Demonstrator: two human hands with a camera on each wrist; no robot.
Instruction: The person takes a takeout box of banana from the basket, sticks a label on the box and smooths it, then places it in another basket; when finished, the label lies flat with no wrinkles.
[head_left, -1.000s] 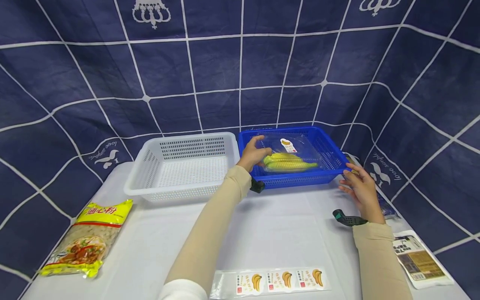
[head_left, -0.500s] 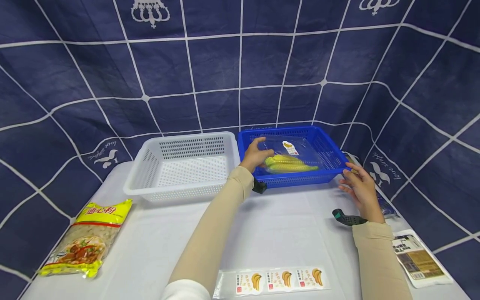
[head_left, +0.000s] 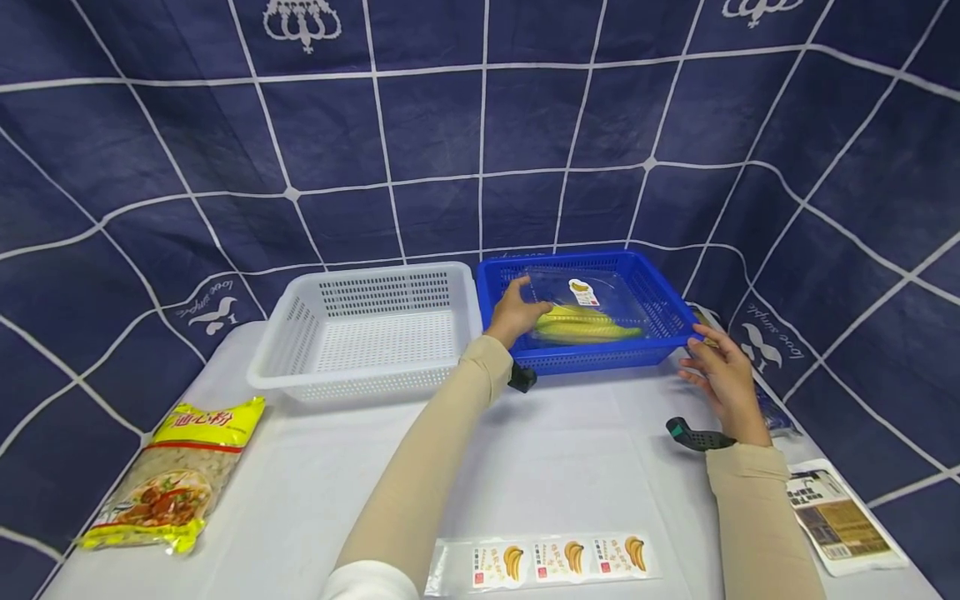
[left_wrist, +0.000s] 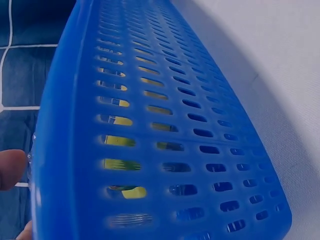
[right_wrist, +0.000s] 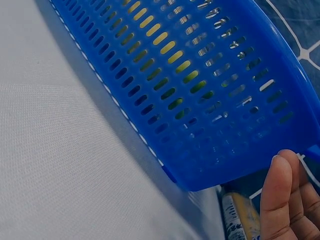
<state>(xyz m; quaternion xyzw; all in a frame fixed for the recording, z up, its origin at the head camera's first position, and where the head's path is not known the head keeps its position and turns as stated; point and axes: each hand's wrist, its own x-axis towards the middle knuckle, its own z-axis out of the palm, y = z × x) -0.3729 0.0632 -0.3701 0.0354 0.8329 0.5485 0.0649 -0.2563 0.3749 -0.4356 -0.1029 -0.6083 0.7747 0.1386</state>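
A clear plastic pack (head_left: 585, 321) with yellow-green cobs that look like corn and a banana sticker lies in the blue basket (head_left: 577, 360). My left hand (head_left: 516, 312) reaches over the basket's near left side and holds the pack by its left end. In the left wrist view the basket wall hides most of that grip; only a thumb or fingertip (left_wrist: 11, 169) shows past the rim. At the basket's near right corner, my right hand (head_left: 723, 379) pinches the rim with thumb and fingertips, and its other fingers lie loosely bent. The right wrist view shows the thumb (right_wrist: 276, 195) at that corner.
A white basket (head_left: 360, 383) stands against the blue one's left side. Left lies a yellow pasta bag (head_left: 176, 479); in front, a clear sleeve with banana stickers (head_left: 562, 562). A white pouch (head_left: 843, 517) and other packets (head_left: 776, 412) lie right. A blue checked curtain (head_left: 427, 125) hangs behind.
My left hand and the pack have shifted slightly to the right inside the blue basket. The right hand has stayed at the basket's corner.
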